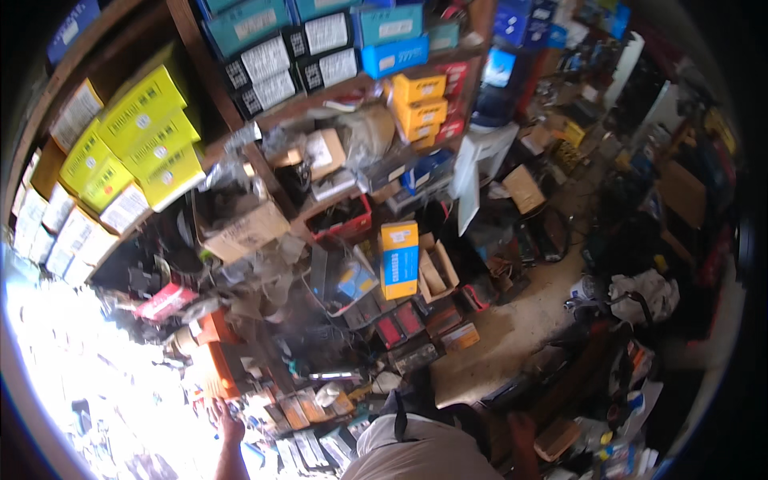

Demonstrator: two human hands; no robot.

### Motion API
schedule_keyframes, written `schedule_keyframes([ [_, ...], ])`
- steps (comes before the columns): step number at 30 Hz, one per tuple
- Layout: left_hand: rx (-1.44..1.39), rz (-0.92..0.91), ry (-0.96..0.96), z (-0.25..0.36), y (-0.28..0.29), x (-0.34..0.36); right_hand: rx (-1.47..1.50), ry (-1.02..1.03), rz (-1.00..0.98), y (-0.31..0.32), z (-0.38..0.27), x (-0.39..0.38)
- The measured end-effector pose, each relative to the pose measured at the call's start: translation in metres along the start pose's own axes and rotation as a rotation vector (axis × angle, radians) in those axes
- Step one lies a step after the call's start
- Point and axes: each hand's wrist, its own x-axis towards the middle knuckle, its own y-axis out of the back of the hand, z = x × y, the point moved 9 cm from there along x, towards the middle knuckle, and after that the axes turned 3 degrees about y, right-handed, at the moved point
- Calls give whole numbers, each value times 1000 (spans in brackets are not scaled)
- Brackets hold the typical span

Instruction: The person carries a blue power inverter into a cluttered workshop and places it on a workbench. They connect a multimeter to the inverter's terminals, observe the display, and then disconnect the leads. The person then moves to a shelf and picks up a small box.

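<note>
My left hand point(229, 422) is raised at the lower left, beside strong glare. Its fingers look apart, just below an orange box-like thing point(214, 370); whether they touch it I cannot tell. Nothing shows in that hand. Low on the right, my right hand point(522, 428) hangs in shadow beside my body, and its fingers are too dark and blurred to make out. A small brown carton point(558, 438) lies close to it. Several flat boxes point(308, 410) and small packets lie to the right of my left hand.
Wooden shelves ahead hold yellow-green boxes point(152, 136), black-and-white boxes point(264, 72) and orange boxes point(420, 104). Below stand a red bin point(340, 220), a yellow-and-blue carton point(399, 260) and an open carton point(244, 232). A strip of floor point(488, 352) runs between clutter on both sides.
</note>
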Motion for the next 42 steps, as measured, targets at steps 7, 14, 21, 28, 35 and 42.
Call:
schedule_keyframes([
  [7, -97, 228, 556, 44, -25, -36, 213, 67, -324, -7, -138, 151],
  [14, -384, 5, -37, 276, -144, -151, 12, 303, -561, -40, -128, 291],
  [21, -605, -579, 330, 260, -265, -319, -17, 479, -872, -93, -194, 333],
  [28, -1086, -373, 751, 240, -314, -392, -609, 350, -781, -82, -10, 439],
  [35, -950, -262, 493, 237, -287, -298, -341, 104, -887, -68, 27, 402],
  [42, -907, -216, 81, 258, -237, -166, -105, 274, -621, -79, -40, 352],
])
